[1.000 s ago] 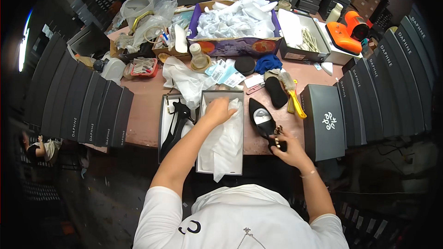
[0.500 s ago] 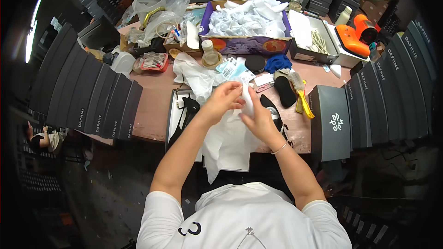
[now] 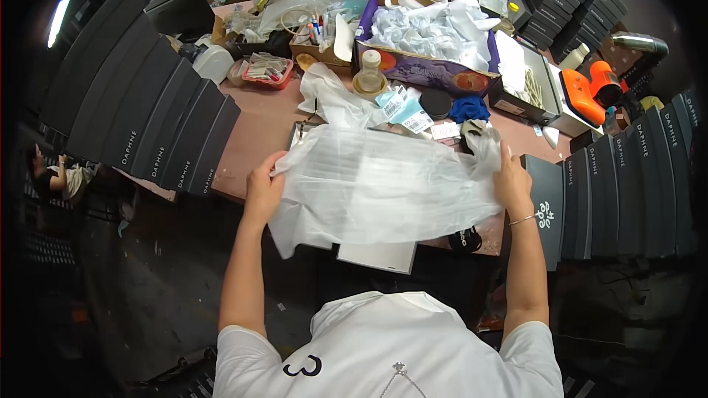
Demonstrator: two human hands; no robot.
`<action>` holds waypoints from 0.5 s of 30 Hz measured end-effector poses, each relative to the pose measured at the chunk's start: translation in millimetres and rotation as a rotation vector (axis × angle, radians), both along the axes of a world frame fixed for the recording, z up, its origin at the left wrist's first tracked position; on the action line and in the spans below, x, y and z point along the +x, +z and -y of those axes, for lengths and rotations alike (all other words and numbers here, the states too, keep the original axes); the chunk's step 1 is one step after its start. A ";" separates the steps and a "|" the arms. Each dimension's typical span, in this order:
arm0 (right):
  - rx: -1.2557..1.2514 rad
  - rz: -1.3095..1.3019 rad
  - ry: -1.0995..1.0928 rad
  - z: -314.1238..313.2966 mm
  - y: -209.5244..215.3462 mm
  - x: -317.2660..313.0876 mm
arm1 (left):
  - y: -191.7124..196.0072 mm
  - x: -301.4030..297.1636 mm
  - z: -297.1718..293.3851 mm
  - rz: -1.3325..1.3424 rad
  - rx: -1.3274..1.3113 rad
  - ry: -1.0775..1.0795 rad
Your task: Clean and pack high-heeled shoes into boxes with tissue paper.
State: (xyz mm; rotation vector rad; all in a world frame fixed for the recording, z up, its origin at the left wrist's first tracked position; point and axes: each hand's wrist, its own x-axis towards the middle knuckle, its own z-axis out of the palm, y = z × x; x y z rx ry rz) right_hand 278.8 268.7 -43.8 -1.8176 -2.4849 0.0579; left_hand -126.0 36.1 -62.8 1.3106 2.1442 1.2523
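The thin white paper (image 3: 398, 184) hangs spread above the front of the bench (image 3: 254, 121), between the two hands. The left hand (image 3: 265, 190) pinches its left edge; the right hand (image 3: 514, 180) grips the other end, where the sheet bunches. Such paper probably tears easily, so a light, even pull suits it best, and easing the gathered right end would flatten it. Below, a pale box (image 3: 378, 256) shows only at its near end, and a black shoe (image 3: 464, 240) peeks out near the right corner; a level sheet should avoid snagging either. Beyond lie paper tags (image 3: 409, 110) and a clear bottle (image 3: 370, 70), best left clear of the far edge.
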 end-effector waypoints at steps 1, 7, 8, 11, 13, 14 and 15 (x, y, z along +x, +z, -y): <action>0.178 0.036 0.053 13.1 1.8 0.0 | 1.7 -8.8 -1.4 0.025 -0.035 -0.035; -0.015 -0.392 0.788 92.1 22.0 -102.7 | -2.5 -34.1 -32.1 0.167 -0.236 -0.278; -0.108 -0.251 0.793 107.8 5.2 -120.9 | -2.7 -37.0 -38.3 0.131 -0.191 -0.293; -0.337 0.084 0.678 136.8 -76.8 -150.2 | -14.1 -40.6 -51.8 -0.081 -0.115 -0.138; -0.420 0.106 0.592 144.7 -126.5 -157.5 | -34.5 -29.7 -48.5 -0.302 -0.225 -0.108; -0.430 0.133 0.603 138.3 -127.7 -159.2 | -42.7 -17.8 -46.2 -0.409 -0.279 -0.091; -0.456 0.151 0.606 135.8 -129.4 -159.6 | -34.5 0.3 -41.4 -0.462 -0.166 -0.046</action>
